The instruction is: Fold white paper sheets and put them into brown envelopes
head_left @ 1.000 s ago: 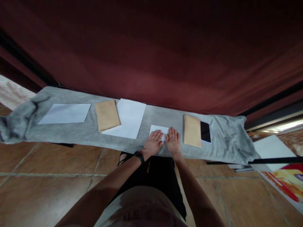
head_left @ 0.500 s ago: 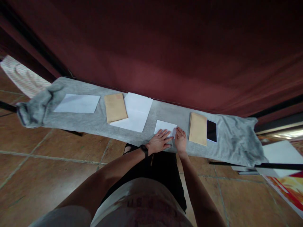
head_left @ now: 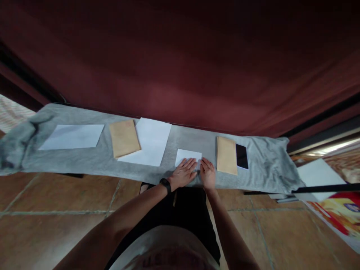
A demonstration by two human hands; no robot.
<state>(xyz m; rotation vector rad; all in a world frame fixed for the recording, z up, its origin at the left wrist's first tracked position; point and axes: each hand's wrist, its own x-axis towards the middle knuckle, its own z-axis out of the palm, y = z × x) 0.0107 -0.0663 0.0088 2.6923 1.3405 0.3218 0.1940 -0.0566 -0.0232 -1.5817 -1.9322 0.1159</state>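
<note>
A small folded sheet of white paper (head_left: pixel 189 153) lies on the grey cloth near its front edge. My left hand (head_left: pixel 184 173) rests flat over the paper's lower part, fingers stretched out and slightly apart, with a dark band on the wrist. At the paper's right edge is my right hand (head_left: pixel 207 173), its fingers drawn together and closed on that edge; the fingertips are partly hidden. Just right of this hand lies a stack of brown envelopes (head_left: pixel 227 155), with a dark-screened phone (head_left: pixel 242 156) beside it.
A narrow bench under grey cloth (head_left: pixel 152 173) runs across the view. On its left are a white sheet (head_left: pixel 72 136), brown envelopes (head_left: pixel 125 138) and larger white paper (head_left: pixel 154 140) partly beneath them. A dark red curtain (head_left: pixel 168 97) hangs behind. Printed sheets (head_left: pixel 341 213) lie at the lower right.
The camera view has shifted, so the bench's things appear further left. My left hand stays flat on the paper, and my right hand remains at its right edge.
</note>
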